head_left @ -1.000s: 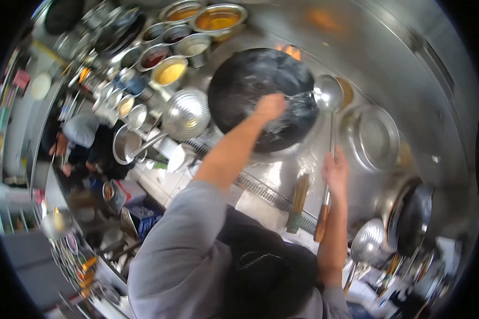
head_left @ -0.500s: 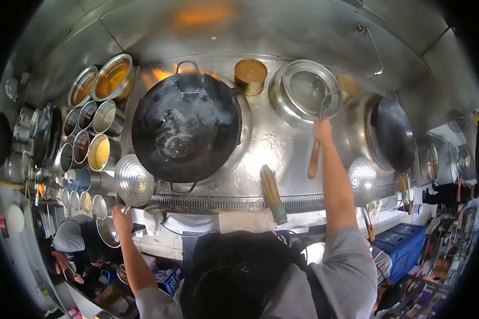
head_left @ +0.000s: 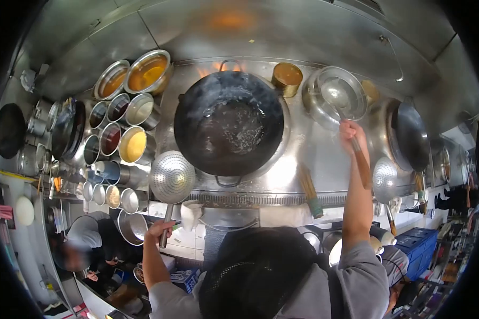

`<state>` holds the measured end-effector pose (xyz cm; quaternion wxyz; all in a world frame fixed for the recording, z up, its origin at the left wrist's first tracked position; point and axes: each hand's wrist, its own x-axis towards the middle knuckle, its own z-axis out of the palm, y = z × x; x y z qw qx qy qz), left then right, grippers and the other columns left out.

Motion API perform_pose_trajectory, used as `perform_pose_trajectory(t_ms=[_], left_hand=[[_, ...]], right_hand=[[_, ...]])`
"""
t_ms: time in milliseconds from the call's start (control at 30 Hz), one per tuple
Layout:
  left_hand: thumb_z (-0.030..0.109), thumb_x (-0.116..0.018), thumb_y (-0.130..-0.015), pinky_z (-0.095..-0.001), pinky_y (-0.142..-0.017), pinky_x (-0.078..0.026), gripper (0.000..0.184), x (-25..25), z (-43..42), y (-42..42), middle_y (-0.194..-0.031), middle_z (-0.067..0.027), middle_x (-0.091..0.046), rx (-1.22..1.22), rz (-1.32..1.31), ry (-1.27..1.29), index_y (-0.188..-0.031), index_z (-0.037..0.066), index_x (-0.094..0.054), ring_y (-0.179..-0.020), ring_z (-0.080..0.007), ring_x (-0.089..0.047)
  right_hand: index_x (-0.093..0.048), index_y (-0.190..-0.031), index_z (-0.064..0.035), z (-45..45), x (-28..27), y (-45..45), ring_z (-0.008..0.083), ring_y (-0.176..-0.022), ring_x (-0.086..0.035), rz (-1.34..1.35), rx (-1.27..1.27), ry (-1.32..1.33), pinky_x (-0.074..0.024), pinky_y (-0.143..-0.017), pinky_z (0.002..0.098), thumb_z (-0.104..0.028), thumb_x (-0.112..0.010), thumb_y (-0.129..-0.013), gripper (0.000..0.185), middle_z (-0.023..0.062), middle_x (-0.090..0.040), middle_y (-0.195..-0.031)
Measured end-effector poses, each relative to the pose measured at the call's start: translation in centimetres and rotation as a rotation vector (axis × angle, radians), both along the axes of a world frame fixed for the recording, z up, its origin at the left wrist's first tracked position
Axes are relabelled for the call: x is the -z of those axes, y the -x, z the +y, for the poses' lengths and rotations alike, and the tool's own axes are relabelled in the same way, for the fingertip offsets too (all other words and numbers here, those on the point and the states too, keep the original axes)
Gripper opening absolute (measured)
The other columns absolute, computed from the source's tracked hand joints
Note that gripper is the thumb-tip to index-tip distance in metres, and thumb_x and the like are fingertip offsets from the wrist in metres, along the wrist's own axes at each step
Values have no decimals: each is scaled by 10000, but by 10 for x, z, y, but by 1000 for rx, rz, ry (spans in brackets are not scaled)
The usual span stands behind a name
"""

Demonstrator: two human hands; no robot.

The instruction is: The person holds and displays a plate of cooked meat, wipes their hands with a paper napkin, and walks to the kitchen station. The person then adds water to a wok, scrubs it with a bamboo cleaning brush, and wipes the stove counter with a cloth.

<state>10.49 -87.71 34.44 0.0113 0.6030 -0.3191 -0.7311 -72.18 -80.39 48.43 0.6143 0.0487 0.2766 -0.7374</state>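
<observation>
My left hand [head_left: 158, 229] is closed round the handle of a perforated skimmer [head_left: 172, 177], whose round head lies by the near left side of the wok. My right hand [head_left: 350, 132] grips a ladle by its shaft, the wooden handle [head_left: 363, 170] pointing back toward me. The ladle's bowl is over or in the metal pot [head_left: 363, 109] of pale liquid; which of the two is hard to tell. Between my hands, a large black wok [head_left: 185, 114] sits on the burner with bubbling clear liquid and steam inside. Flames show behind its far rim.
Sauce containers [head_left: 135, 146] and two oil bowls [head_left: 149, 72] crowd the left side. A tin can [head_left: 287, 78] stands between wok and pot. A bamboo brush [head_left: 310, 191] lies near the front edge. Another wok [head_left: 411, 135] is at right. A person [head_left: 85, 236] works at lower left.
The view has turned, so everything sits further right. The ladle's handle has tilted in my right hand. Liquid in the wok shows more widely, with less smoke. My left hand keeps the skimmer.
</observation>
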Motion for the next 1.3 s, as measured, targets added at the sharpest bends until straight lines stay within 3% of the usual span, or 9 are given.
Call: perform_pose_trajectory(t_ms=[167,400,533,667,833,933,967,1100,1300], left_hand=[[183,-690,-991,-267,-428,-366,204,-37,45,-2,-700,-26,-528,-178,193,145,-1030,37,-553,-463,-106,-462],[194,-676,-938,-286,-468,-385,211,-196,72,75,-680,-38,-554,-140,-8,383,-966,11,-576,-492,-128,-509],[193,-672,-912,-280,-504,-402,187,-183,22,141,-652,-40,-578,-45,115,427,-852,32,-598,-527,-127,-538],[179,-692,-898,-298,-512,-427,193,-152,-43,220,-638,-39,-596,63,239,322,-784,40,-624,-549,-133,-571],[152,-705,-893,-305,-494,-445,189,-134,-81,304,-675,-62,-624,163,254,264,-780,21,-627,-559,-147,-603],[121,-709,-884,-314,-497,-467,161,-128,-90,331,-683,-76,-637,167,165,299,-804,2,-633,-560,-160,-621],[100,-706,-871,-329,-511,-487,140,-122,-93,336,-662,-89,-654,159,109,353,-802,-12,-661,-556,-171,-632],[52,-696,-859,-342,-527,-505,187,-112,-101,339,-771,-124,-693,96,-31,470,-986,-67,-630,-558,-170,-632],[14,-666,-824,-422,-585,-539,692,-89,-102,319,-908,-214,-670,130,-359,1113,-1439,-17,-352,-654,-285,-683]], right_hand=[[-490,-1059,77,-1,-55,-66,29,-471,-457,35,-22,-55,-396,-380,180,-83,-490,-1049,161,13,-509,-731],[-500,-1139,98,-11,-83,-142,12,-475,-443,66,-238,-56,-391,-362,165,-83,-501,-1040,206,14,-513,-782],[-556,-1128,54,-32,-64,-173,11,-474,-436,35,-432,-12,-373,-369,181,-90,-527,-1039,172,-2,-511,-767],[-496,-843,-83,-64,-26,-198,54,-468,-414,200,-593,-25,-344,-402,247,-101,-560,-1020,189,-11,-481,-676],[-494,-1146,-2,-82,24,-246,113,-493,-511,976,-492,-230,-420,-389,315,-78,-584,-932,244,47,-552,-752],[-461,-1376,-17,-78,92,-254,424,-694,-703,1954,-324,-104,-568,-601,537,-126,-603,-938,474,192,-640,-739],[-427,-1455,-43,-66,81,-258,531,-829,-684,1926,-484,-158,-571,-738,592,-133,-622,-926,571,273,-661,-870],[-384,-1540,-78,-22,65,-262,484,-808,-710,2278,-660,-170,-590,-735,570,-87,-620,-892,690,291,-652,-1084],[-430,-1538,-64,-1,85,-215,487,-832,-714,2261,-662,-288,-592,-752,546,-78,-613,-910,654,303,-680,-1015]])
